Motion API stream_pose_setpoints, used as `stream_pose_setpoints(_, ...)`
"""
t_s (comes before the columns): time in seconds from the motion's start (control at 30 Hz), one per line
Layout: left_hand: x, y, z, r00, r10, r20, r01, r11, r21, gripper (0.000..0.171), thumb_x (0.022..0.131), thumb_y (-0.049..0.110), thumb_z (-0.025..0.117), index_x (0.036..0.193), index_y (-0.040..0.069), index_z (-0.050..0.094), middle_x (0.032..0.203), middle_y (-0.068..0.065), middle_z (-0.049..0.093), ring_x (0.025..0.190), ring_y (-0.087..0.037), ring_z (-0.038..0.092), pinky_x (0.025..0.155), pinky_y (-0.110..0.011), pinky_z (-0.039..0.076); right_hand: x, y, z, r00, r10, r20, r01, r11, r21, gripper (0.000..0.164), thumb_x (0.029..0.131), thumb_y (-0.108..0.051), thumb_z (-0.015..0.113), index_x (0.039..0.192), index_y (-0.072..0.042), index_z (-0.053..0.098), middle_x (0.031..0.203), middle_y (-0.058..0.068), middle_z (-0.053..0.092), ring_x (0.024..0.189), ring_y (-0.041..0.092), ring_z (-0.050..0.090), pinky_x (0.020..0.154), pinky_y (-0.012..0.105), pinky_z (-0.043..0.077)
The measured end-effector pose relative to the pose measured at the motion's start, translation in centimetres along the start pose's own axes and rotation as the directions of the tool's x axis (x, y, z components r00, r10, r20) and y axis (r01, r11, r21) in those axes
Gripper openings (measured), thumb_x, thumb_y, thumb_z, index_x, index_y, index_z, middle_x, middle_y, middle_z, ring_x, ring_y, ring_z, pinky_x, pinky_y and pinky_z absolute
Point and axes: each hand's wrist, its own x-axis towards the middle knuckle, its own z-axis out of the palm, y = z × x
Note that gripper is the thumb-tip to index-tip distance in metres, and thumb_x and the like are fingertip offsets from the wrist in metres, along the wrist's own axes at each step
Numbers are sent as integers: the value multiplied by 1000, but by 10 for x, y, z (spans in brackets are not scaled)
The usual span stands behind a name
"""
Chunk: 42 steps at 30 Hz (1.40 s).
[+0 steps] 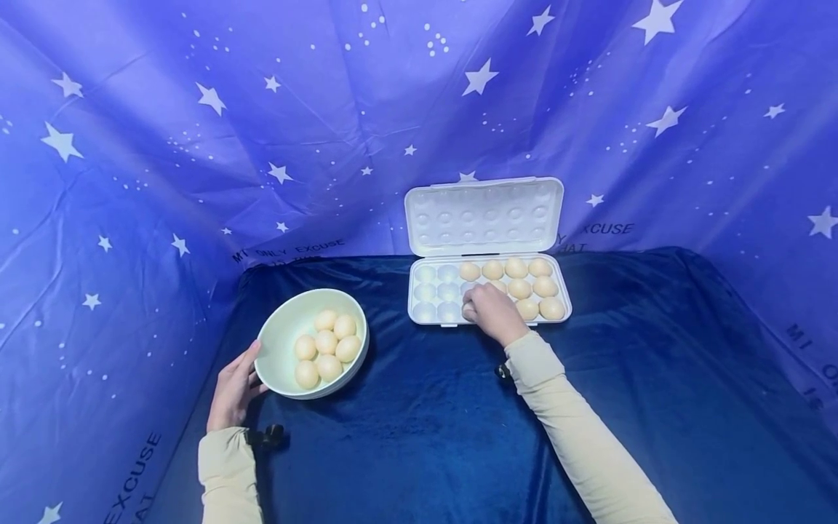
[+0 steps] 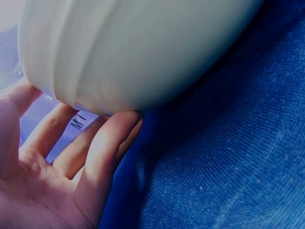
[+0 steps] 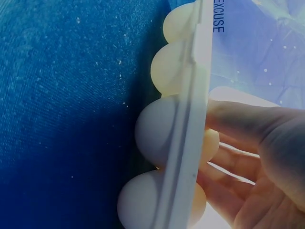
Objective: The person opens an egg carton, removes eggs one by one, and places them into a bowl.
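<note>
Fingers of the right hand (image 1: 492, 311) are curled round an egg (image 3: 211, 145) at the near edge of the egg box (image 1: 436, 302) — how deep it sits in its cup, the hand hides. More eggs (image 1: 516, 268) fill cups at the box's right end, and the raised lid (image 1: 484, 218) stands along the box's far side. Left of the box and nearer the person, the left hand (image 1: 234, 386) grips a pale green bowl (image 1: 281, 346), thumb at the rim and fingers against the outer side. Seven eggs (image 1: 326, 342) lie together in the bowl, mostly on the half towards the box. Pale sleeves (image 1: 583, 437) cover both arms on the box's near side. Dark blue cloth (image 1: 419, 437) spreads under box and bowl — and behind the box hangs a violet-blue curtain (image 1: 366, 87) printed with white stars and black lettering.
</note>
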Motion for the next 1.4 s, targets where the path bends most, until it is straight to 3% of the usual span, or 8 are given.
stream_pose_setpoints(0.4, 4, -1, 0, 1000, -21, -2, 21, 1000, -11, 75, 94, 53, 63, 151, 10, 41, 88, 23, 68, 85, 3, 67, 70, -25, 59, -1, -5, 0, 999, -26, -22, 26, 1000, -10, 21, 77, 4, 64, 62, -9, 58, 64, 3, 52, 63, 25, 49, 58, 38, 43)
stream_pose_setpoints(0.57, 3, 0, -2, 1000, -19, 9, 19, 1000, -21, 75, 95, 52, 62, 152, 9, 40, 87, 22, 68, 85, 3, 67, 70, -25, 59, 0, -18, -8, 999, -34, -40, 33, 999, -32, 10, 85, -5, 71, 77, -5, 65, 77, 8, 61, 78, 30, 59, 71, 44, 50)
stream_pose_setpoints(0.6, 3, 0, -3, 1000, -20, 13, 21, 1000, -24, 75, 95, 52, 61, 152, 9, 39, 87, 22, 68, 85, 3, 67, 71, -24, 59, 1, -21, -10, 998, -34, -48, 33, 999, -33, 6, 86, -7, 72, 84, -3, 68, 83, 10, 64, 84, 31, 61, 75, 45, 52)
stream_pose_setpoints(0.7, 2, 2, -3, 999, -26, 26, 26, 999, -32, 75, 96, 51, 60, 153, 8, 37, 87, 23, 68, 86, 3, 67, 71, -24, 58, 3, -34, -17, 997, -36, -74, 35, 999, -18, 16, 89, -11, 72, 101, 1, 72, 100, 14, 68, 98, 32, 63, 86, 45, 53)
stream_pose_setpoints(0.8, 3, 2, -3, 999, -31, 23, 32, 999, -42, 75, 95, 51, 61, 153, 9, 37, 87, 23, 68, 85, 3, 67, 71, -24, 58, 7, -49, -21, 993, -59, -100, 60, 998, 6, 21, 91, -12, 71, 107, 2, 71, 109, 15, 69, 106, 32, 62, 93, 44, 51)
stream_pose_setpoints(1.13, 3, 1, 0, 999, -34, 9, 34, 999, -9, 79, 93, 55, 63, 153, 10, 38, 86, 25, 66, 84, 4, 66, 70, -24, 58, 19, -97, -7, 976, -165, -139, 169, 985, 17, 16, 90, -10, 70, 103, 0, 72, 103, 12, 70, 100, 30, 62, 92, 40, 51)
stream_pose_setpoints(1.4, 2, 0, 0, 999, -35, 8, 35, 999, -33, 78, 93, 53, 63, 152, 9, 38, 85, 23, 67, 83, 4, 67, 69, -24, 58, 31, -136, 1, 958, -269, -97, 275, 960, 47, 15, 95, -11, 64, 105, -5, 73, 108, 8, 69, 103, 26, 61, 95, 35, 50)
